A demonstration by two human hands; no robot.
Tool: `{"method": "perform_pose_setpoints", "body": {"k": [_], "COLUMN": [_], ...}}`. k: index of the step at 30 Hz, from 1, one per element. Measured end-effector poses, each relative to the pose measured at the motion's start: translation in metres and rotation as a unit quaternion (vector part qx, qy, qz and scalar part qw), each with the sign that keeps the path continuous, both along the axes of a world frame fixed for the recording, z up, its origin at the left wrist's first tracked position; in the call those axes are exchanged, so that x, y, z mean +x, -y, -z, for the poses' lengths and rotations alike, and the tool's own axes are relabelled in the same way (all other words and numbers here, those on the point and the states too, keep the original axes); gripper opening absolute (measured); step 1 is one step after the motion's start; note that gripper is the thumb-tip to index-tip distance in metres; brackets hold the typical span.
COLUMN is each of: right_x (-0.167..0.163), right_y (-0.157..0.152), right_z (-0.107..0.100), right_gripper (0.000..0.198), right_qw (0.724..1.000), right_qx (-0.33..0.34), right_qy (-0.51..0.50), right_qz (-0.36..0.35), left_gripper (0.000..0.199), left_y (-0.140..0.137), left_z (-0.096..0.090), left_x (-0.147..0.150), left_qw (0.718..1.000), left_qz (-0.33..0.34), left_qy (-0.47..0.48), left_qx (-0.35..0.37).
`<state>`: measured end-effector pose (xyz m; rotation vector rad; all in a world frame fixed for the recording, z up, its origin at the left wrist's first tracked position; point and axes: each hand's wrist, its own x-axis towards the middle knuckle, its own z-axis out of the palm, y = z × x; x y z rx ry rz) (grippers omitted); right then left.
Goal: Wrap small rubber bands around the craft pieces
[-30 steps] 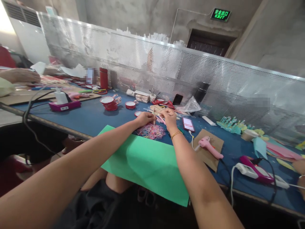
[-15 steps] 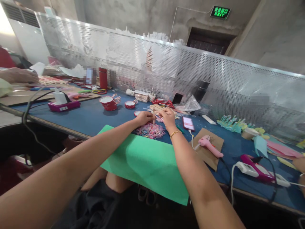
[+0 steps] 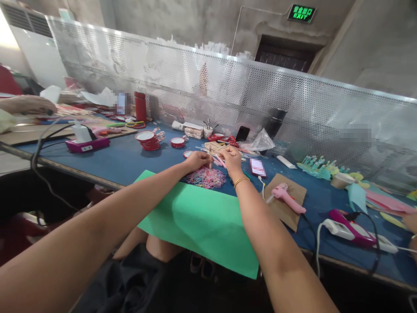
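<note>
My left hand [image 3: 198,161] is closed on a thin, flat wooden stick [image 3: 210,158] that stands upright at its fingertips. To its right, my right hand [image 3: 232,157] is pinched, its fingertips a short way from the stick; what they hold, if anything, is too small to make out. Below both hands lies a loose heap of multicoloured thread [image 3: 206,177]. A green sheet [image 3: 198,221] hangs over the table edge in front of me, under my forearms. Past my hands there are pale sticks and strips, partly hidden by my fingers.
A pink glue gun [image 3: 288,199] rests on cardboard [image 3: 295,219] at right, near a purple power strip [image 3: 352,228]. Stacked red-rimmed discs [image 3: 148,141] and a red bottle [image 3: 140,107] stand left. A perforated metal screen [image 3: 228,82] closes off the back. Another person's hand [image 3: 28,104] shows far left.
My right hand has shifted slightly right, away from the stick. My left hand holds the stick in about the same place. The other person's hand at far left has moved a little.
</note>
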<state>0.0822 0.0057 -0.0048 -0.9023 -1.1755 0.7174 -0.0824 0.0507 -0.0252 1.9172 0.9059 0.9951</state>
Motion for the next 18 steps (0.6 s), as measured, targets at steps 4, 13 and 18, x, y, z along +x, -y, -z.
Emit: {"method": "perform_pose_setpoints", "body": {"k": [4, 13, 18], "right_x": [-0.0028, -0.0030, -0.0077], "right_y": [0.0034, 0.0044, 0.0061], "right_z": [-0.0009, -0.0037, -0.0034], "right_gripper": [0.018, 0.018, 0.016], "right_qw": [1.000, 1.000, 0.999], "right_qx": [-0.005, 0.001, -0.013], "right_qy": [-0.011, -0.013, -0.001], "right_qz": [-0.016, -0.004, -0.041], "left_gripper": [0.041, 0.038, 0.035], "left_y": [-0.0006, -0.0010, -0.0003], "left_z": [0.0017, 0.0017, 0.0004], "left_x": [-0.0019, -0.0047, -0.0040], "left_qw": [1.000, 1.000, 1.000], "left_qz": [0.007, 0.005, 0.007], "left_qy": [0.011, -0.006, -0.012], "left_qx": [-0.001, 0.002, 0.012]}}
